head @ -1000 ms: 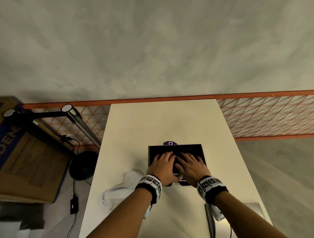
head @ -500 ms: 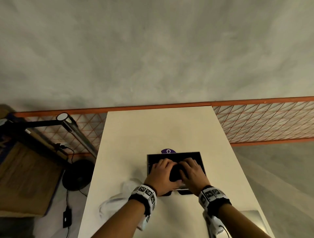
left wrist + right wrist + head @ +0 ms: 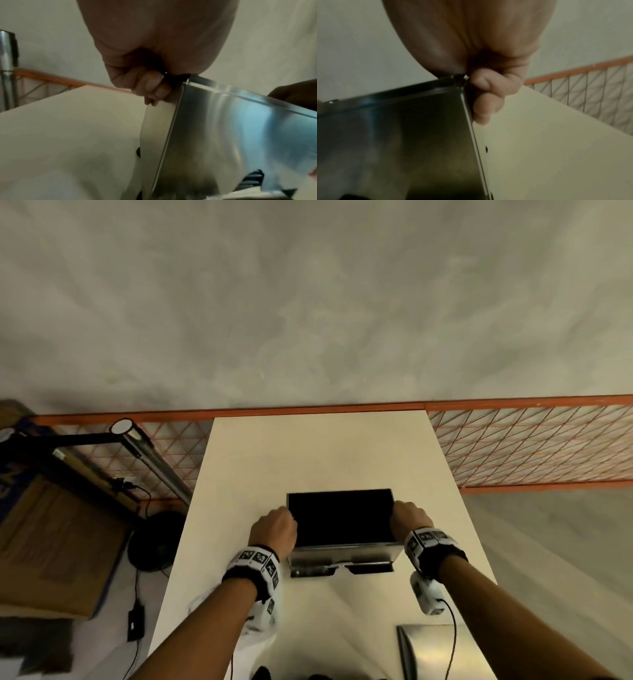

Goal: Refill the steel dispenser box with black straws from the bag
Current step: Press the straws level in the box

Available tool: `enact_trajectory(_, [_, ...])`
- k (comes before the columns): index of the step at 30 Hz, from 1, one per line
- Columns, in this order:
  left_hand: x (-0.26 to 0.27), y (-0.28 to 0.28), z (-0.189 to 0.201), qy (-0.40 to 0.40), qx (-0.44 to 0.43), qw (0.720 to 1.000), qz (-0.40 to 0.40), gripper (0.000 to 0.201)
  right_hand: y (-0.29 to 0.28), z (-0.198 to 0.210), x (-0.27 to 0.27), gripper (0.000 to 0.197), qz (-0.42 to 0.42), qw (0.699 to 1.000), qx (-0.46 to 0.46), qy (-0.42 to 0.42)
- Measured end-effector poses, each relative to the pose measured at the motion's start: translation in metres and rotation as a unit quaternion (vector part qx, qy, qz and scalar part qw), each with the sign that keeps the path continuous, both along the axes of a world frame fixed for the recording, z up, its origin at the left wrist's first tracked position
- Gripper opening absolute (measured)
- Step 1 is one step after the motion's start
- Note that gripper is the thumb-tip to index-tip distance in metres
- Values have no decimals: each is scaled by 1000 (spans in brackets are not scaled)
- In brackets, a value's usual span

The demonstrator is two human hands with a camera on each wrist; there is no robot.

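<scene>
The steel dispenser box [image 3: 342, 556] stands in the middle of the white table [image 3: 308, 446], its top open and its inside dark with black straws [image 3: 339, 517]. My left hand [image 3: 274, 525] grips the box's left upper edge with curled fingers. My right hand [image 3: 407, 515] grips the right upper edge the same way. In the left wrist view, the fingers [image 3: 154, 88] curl at the corner of the steel wall [image 3: 240, 135]. The right wrist view shows the fingers [image 3: 488, 94] hooked on the box's edge [image 3: 402, 135]. The white plastic bag [image 3: 198, 606] lies mostly hidden under my left forearm.
A flat steel lid [image 3: 431, 652] lies at the table's near right corner. An orange wire-mesh shelf [image 3: 531, 450] runs behind and beside the table. At left are a lamp arm [image 3: 150, 453], cardboard boxes [image 3: 51, 542] and a cable on the floor.
Both hands left the straws inside the box and moved out to grip its left and right edges. The purple mark behind the box is no longer in sight.
</scene>
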State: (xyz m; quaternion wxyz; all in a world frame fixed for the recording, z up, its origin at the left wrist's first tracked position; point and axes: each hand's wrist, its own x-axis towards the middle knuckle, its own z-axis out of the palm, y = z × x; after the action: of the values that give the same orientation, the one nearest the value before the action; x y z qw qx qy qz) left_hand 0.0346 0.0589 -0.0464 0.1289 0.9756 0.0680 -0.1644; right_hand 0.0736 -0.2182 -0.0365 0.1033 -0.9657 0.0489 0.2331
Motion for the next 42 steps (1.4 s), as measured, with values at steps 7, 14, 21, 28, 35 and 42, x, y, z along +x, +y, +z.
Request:
enact_trajectory(7, [-20, -5, 4, -54, 6, 999, -7, 27, -8, 3, -26, 18, 20, 996, 10, -84])
enact_trajectory(14, [-18, -7, -4, -30, -73, 996, 39, 26, -8, 18, -20, 16, 9, 998, 3, -63])
enact_trajectory(21, [-41, 14, -23, -30, -137, 978, 155, 26, 43, 47, -2, 22, 103, 983, -38, -146])
enact_trajectory(28, [-17, 10, -15, -35, -77, 995, 60, 27, 16, 8, -7, 12, -4, 997, 37, -61])
enact_trajectory(35, [-14, -2, -28, -7, -18, 1000, 17, 25, 1, -14, -19, 3, -53, 997, 52, 11])
enact_trajectory(42, [-8, -3, -27, 14, 10, 1000, 11, 28, 40, 10, -21, 24, -44, 982, 84, -160])
